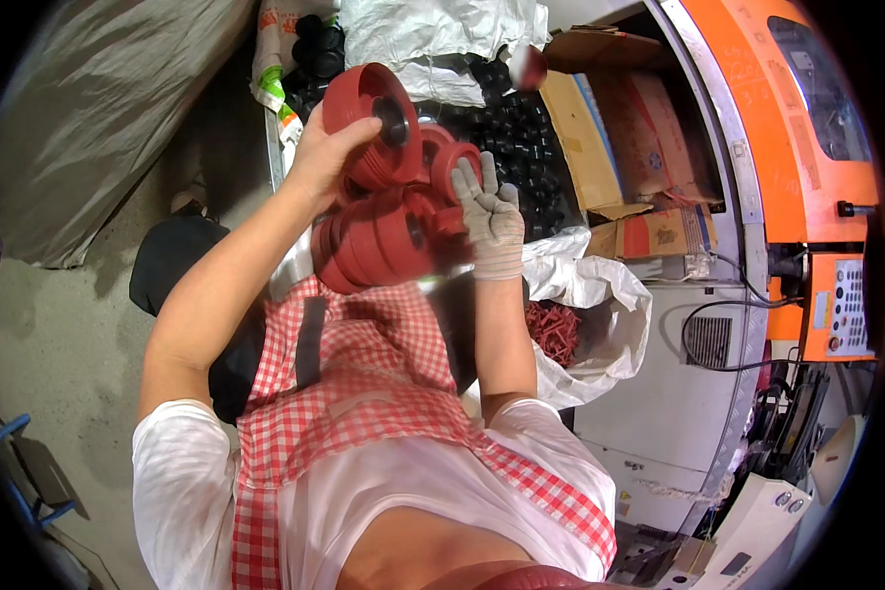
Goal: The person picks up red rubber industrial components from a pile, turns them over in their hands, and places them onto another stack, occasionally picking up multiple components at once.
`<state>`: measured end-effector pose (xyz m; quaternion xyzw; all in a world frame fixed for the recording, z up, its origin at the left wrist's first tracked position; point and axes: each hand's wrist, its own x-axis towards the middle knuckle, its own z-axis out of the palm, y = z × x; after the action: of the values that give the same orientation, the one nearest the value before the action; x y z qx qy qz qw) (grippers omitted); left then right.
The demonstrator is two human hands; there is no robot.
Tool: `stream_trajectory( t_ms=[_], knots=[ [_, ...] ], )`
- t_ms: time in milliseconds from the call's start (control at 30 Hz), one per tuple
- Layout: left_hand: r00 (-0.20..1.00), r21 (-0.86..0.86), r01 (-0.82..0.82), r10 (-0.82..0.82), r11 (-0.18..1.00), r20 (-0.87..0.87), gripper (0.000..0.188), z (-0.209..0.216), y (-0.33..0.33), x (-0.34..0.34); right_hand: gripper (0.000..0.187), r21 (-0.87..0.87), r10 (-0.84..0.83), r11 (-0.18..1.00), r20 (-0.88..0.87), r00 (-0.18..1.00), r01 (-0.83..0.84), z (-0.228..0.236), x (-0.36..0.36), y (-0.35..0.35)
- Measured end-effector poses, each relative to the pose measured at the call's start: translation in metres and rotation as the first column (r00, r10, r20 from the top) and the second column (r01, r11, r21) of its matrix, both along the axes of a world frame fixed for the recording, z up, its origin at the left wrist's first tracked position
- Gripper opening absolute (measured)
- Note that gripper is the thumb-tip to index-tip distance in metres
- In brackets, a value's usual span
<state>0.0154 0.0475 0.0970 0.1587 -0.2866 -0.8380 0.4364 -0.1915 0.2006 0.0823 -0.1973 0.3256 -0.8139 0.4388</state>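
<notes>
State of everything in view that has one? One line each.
Left hand: bare, closed on a red wheel
Red wheel: held tilted, black centre showing
Right hand: gloved, fingers extended, contact unclear
Other red wheels: bunched together
Black pieces: loosely heaped
White sack: open, red scraps inside
Cardboard box: flap open
Orange machine: on or off, can't tell

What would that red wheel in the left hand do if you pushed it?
Stood upright, the wheel would probably roll, because it's round. It's likely stiff too: it shows no sag in the left hand. How heavy it is, I can't tell.
</notes>
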Motion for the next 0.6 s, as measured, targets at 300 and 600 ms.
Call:
stream_trajectory(
  t_ms=[300, 600],
  knots=[
    [1.0, -0.007, -0.006, 0.006, 1.0, 0.013, 0.048, 0.002, 0.0, 0.001, 0.022, 0.08, -0.1, 0.987, -0.391, 0.915, 0.142, -0.015, -0.003, 0.0],
    [1.0, 0.004, -0.008, 0.008, 1.0, 0.026, 0.051, 0.001, -0.001, 0.003, 0.024, 0.117, 0.084, 0.863, -0.992, 0.089, 0.491, -0.009, -0.009, 0.005]
  ],
)
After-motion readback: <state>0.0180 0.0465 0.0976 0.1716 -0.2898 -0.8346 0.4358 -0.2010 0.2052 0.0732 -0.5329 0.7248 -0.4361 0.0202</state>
